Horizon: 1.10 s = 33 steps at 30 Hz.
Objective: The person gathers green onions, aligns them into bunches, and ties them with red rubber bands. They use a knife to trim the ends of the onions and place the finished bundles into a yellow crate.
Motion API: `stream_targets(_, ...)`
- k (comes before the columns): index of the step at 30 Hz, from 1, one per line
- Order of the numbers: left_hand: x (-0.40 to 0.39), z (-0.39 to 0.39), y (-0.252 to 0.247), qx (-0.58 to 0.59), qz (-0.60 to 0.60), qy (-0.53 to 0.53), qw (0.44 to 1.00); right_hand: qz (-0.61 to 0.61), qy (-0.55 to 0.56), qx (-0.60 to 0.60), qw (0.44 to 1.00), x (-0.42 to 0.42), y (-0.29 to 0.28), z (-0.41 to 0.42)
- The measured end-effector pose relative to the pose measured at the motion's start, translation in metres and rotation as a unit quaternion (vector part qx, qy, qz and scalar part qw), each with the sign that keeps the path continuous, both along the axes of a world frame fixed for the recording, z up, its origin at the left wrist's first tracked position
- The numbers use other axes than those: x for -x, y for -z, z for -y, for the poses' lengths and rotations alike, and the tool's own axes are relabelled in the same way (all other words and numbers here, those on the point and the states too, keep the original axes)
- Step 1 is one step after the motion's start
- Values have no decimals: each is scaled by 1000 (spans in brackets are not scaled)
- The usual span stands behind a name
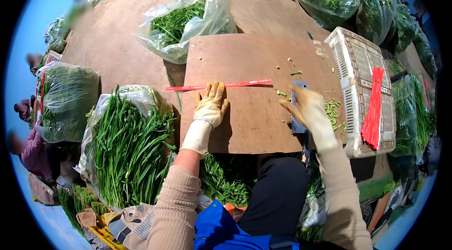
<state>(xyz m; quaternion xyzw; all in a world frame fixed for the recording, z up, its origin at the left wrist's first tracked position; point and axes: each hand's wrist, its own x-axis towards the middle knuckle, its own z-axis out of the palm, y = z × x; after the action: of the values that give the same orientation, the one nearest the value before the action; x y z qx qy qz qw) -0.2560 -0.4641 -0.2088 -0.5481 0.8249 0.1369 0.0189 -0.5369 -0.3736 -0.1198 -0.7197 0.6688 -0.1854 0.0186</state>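
Note:
My left hand (211, 106), in a stained cream glove, lies palm down on a brown wooden board (247, 119) with its fingers spread. Its fingertips rest at a red printed tie strip (252, 82), which stretches across the board and past its left edge. Over the board's right side is my gloved right hand (310, 107), thumb and fingers apart, nothing visible between them. Beneath it, partly covered, lies a broad metal blade (299, 128), probably a knife's. Cut pale green stem ends (331, 114) are scattered beside that hand.
Leafy green stalks (130, 154) fill a plastic bag at left. Another bag of greens (180, 20) stands beyond the board. On an upturned white plastic crate (367, 56) at right lies a bundle of red strips (373, 116). Other people sit at far left.

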Motion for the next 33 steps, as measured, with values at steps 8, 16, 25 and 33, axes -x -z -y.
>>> stream_targets(8,-5,-3,3,75,-58,1,996,109,234,-132,957,28,73,-146)
stream_targets(16,-58,-77,-52,118,-163,-47,978,269,219,-98,933,74,100,-119)
stream_targets(25,-272,-227,-97,264,-195,-203,923,45,151,-78,985,98,66,-69)
stream_targets(33,-413,-285,-109,-88,132,-466,870,-27,-409,-91,908,-252,-111,-51)
